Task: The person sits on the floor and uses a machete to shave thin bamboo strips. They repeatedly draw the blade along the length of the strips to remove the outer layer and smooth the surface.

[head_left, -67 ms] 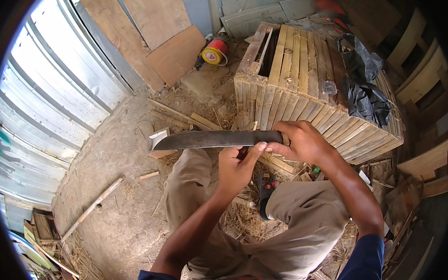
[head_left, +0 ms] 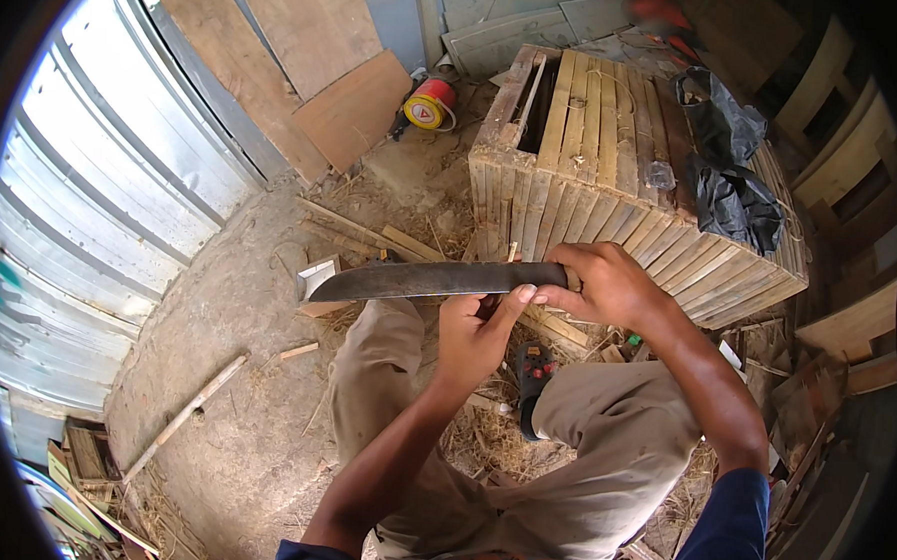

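Note:
My right hand [head_left: 601, 283] is closed round the handle of a machete [head_left: 419, 278]. Its long dark blade points left, roughly level, above my knees. Just below the blade's base my left hand [head_left: 474, 339] is closed, its thumb tip up against the lower edge near the handle. A dark bit shows between its curled fingers, but I cannot make out what they hold. Above the blade pokes the pale tip of a thin stick [head_left: 513, 251]; whether the left hand grips it is hidden.
A slatted wooden crate [head_left: 592, 191] with black plastic bags [head_left: 737, 208] on top stands ahead right. Plywood sheets [head_left: 351, 111] lean at the back, near a red and yellow round container [head_left: 430, 105]. Wood strips [head_left: 187, 417] and shavings litter the floor. Corrugated metal [head_left: 102, 190] walls the left.

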Action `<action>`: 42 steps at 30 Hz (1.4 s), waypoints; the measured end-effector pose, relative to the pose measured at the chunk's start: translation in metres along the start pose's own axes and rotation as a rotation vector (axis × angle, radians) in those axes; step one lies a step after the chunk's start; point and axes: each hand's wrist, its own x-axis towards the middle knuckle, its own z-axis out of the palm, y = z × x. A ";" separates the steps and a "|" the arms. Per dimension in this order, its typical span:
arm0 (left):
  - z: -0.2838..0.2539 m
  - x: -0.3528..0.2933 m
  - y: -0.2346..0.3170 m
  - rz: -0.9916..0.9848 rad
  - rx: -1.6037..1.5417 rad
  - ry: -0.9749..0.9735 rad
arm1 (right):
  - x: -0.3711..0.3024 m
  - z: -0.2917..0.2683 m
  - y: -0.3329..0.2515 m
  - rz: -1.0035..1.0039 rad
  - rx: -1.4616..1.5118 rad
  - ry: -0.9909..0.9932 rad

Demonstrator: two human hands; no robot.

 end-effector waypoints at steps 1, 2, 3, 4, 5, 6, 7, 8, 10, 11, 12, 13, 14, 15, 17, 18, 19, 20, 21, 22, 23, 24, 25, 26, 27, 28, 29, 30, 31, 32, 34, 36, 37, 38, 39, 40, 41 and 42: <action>0.000 0.000 0.000 -0.010 -0.011 -0.010 | 0.000 0.000 0.001 0.004 -0.002 -0.031; 0.000 0.005 -0.001 -0.011 -0.025 -0.025 | 0.002 0.000 0.002 -0.002 -0.022 0.022; 0.000 0.004 -0.002 -0.017 -0.023 -0.010 | 0.003 0.001 0.003 0.002 -0.045 0.038; 0.001 0.005 -0.003 -0.021 -0.021 0.004 | 0.004 0.002 0.003 0.009 -0.081 0.045; 0.002 0.006 -0.004 -0.037 -0.022 0.032 | 0.005 0.002 0.003 0.007 -0.101 0.063; 0.003 0.007 -0.005 -0.016 -0.024 0.038 | 0.006 0.003 0.003 0.010 -0.133 0.072; 0.004 0.008 -0.006 -0.007 -0.030 0.056 | 0.006 0.003 0.003 0.004 -0.177 0.089; 0.005 0.009 -0.006 -0.014 -0.038 0.064 | 0.006 0.003 0.003 0.016 -0.142 0.077; 0.004 0.011 -0.005 0.023 -0.020 0.051 | 0.005 0.002 0.004 0.003 -0.100 0.083; 0.002 0.011 -0.004 -0.002 -0.008 0.022 | 0.005 0.001 0.004 0.016 -0.061 0.051; -0.001 0.012 -0.002 -0.037 -0.006 -0.013 | 0.005 0.000 0.005 0.013 -0.028 0.031; -0.003 0.011 0.000 -0.107 0.000 -0.063 | 0.004 0.000 0.005 0.011 0.007 0.010; -0.006 0.011 0.002 -0.230 0.032 -0.093 | 0.004 -0.001 0.006 0.021 0.036 -0.028; -0.004 0.010 0.003 -0.162 -0.098 -0.108 | 0.003 -0.001 0.006 0.032 0.066 -0.066; -0.002 0.010 0.005 -0.165 -0.295 -0.129 | 0.003 -0.001 0.007 0.029 0.090 -0.087; 0.000 0.010 0.005 -0.107 -0.268 -0.090 | 0.003 -0.001 0.007 0.018 0.083 -0.069; 0.000 0.011 0.005 -0.081 -0.232 -0.083 | 0.003 -0.001 0.007 0.006 0.076 -0.051; 0.001 0.011 0.005 -0.068 -0.191 -0.082 | 0.003 0.000 0.006 0.021 0.037 -0.030; 0.001 0.012 0.004 -0.011 -0.113 -0.069 | 0.003 0.000 0.006 0.035 -0.001 -0.008; 0.000 0.012 0.004 0.032 -0.029 -0.062 | 0.004 0.001 0.005 0.037 -0.045 0.014; 0.000 0.012 0.003 0.070 0.055 -0.026 | 0.004 0.001 0.004 0.038 -0.046 0.028; -0.002 0.012 0.003 0.053 0.050 -0.032 | 0.004 0.002 0.004 0.029 -0.052 0.042; -0.003 0.012 0.003 0.031 0.045 -0.009 | 0.005 0.002 0.004 0.020 -0.059 0.056; -0.002 0.011 0.002 -0.013 0.049 -0.006 | 0.005 0.002 0.004 0.019 -0.049 0.054; -0.004 0.011 0.002 0.006 0.053 -0.019 | 0.005 0.002 0.004 0.018 -0.040 0.050; -0.006 0.012 0.002 0.007 0.062 -0.052 | 0.005 0.001 0.004 0.016 -0.036 0.048; -0.007 0.012 0.002 0.005 0.075 -0.076 | 0.005 0.001 0.005 0.004 0.007 0.026; -0.008 0.013 0.001 -0.004 -0.006 -0.117 | 0.005 0.000 0.006 -0.007 0.052 0.003; -0.008 0.014 0.000 -0.016 -0.081 -0.145 | 0.004 0.000 0.007 -0.013 0.092 -0.037; -0.009 0.015 -0.001 -0.040 -0.159 -0.176 | 0.004 -0.001 0.007 -0.002 0.107 -0.055; -0.010 0.017 -0.002 0.018 -0.128 -0.200 | 0.003 -0.002 0.006 0.029 0.125 -0.121; -0.012 0.017 -0.004 0.022 -0.140 -0.205 | 0.003 -0.001 0.004 0.015 0.079 -0.073; -0.013 0.018 -0.004 0.005 -0.163 -0.197 | 0.004 -0.001 0.003 0.008 0.057 -0.048; -0.014 0.018 -0.003 -0.021 -0.179 -0.196 | 0.004 0.000 0.001 0.014 0.007 -0.006; -0.016 0.017 -0.002 -0.051 -0.091 -0.204 | 0.004 0.001 0.000 0.018 -0.042 0.035; -0.019 0.017 -0.001 -0.088 0.005 -0.221 | 0.005 0.001 -0.002 0.013 -0.091 0.065; -0.020 0.017 0.000 -0.155 0.117 -0.230 | 0.005 0.001 -0.002 0.015 -0.099 0.079; -0.022 0.017 0.001 -0.113 0.093 -0.239 | 0.005 0.001 -0.003 0.009 -0.106 0.079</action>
